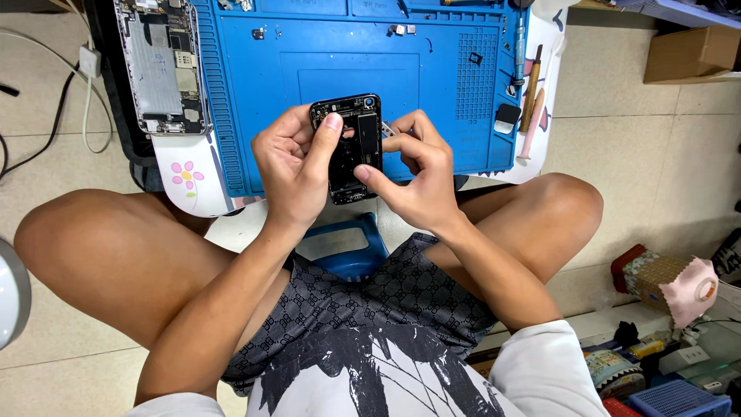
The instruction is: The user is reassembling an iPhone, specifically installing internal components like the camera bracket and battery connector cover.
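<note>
Far left: opened silver phone (160, 66) flat on blue mat (255, 116), well apart from hands. Left hand (292, 166) grips black phone frame (351, 150) by left edge, thumb across top. Frame centred, long axis near-far, held above mat's near edge. Right hand (417, 174): fingers pinched on thin metal tool (387, 129) at frame's right edge. Open mat beyond; hand tools (531, 96) far right.

We see a blue repair mat (432, 69) with an opened silver phone chassis (160, 66) at its left edge, wooden-handled tools (531, 89) at its right, and a cardboard box (691, 54) on the tiled floor (641, 154).
</note>
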